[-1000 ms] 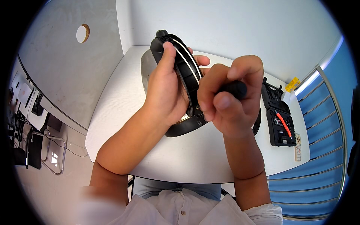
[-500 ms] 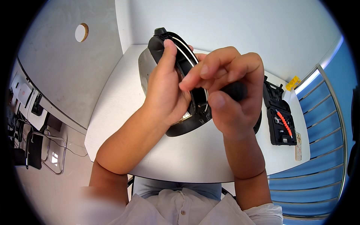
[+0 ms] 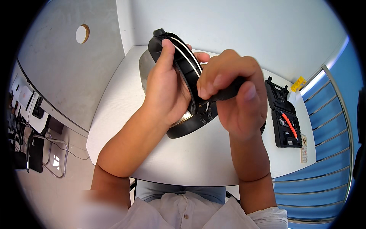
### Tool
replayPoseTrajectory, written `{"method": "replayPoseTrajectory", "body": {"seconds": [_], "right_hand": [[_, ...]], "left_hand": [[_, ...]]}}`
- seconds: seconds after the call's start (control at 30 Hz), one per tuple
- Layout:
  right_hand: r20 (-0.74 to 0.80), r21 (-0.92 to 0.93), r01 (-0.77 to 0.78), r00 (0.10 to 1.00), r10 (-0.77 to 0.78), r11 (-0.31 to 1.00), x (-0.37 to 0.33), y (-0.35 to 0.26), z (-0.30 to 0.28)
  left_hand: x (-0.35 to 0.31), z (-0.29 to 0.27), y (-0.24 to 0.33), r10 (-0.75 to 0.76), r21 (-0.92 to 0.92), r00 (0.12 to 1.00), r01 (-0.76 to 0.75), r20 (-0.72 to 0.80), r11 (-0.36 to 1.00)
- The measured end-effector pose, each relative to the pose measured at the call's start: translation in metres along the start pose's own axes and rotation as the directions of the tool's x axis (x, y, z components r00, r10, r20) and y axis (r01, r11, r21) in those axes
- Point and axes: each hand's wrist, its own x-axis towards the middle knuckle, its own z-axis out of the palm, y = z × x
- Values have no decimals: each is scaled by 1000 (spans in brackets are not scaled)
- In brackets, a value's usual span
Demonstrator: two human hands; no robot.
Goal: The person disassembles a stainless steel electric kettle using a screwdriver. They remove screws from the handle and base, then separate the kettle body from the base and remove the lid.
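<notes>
At frame centre, the left hand [image 3: 167, 91] grips the black kettle base [image 3: 187, 76]; the right hand [image 3: 236, 95] is closed around a black screwdriver [image 3: 225, 92].

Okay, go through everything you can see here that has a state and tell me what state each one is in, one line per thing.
Kettle base: lifted off the table, tilted, underside toward the person.
Screwdriver: tip against the base's underside.
Left hand: gripping the base.
Right hand: closed around the screwdriver.
Tool case: open, lying flat on the table.
</notes>
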Motion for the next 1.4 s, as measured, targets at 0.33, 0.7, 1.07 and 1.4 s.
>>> {"method": "replayPoseTrajectory", "body": {"seconds": [0.33,0.7,1.07,1.4], "right_hand": [[162,-797,197,980,-111,571,2,-31,6],[-55,-862,-75,997,54,501,3,-64,8],[110,-930,63,987,113,361,2,-72,4],[128,-922,48,974,187,384,3,-76,0]], "left_hand": [[-2,6,-3,-1,14,999,2,-53,1000],[-1,8,-8,54,113,995,-44,-79,993],[-3,10,-9,65,143,994,-52,-89,988],[-4,10,-14,56,161,996,-45,-67,986]]}}
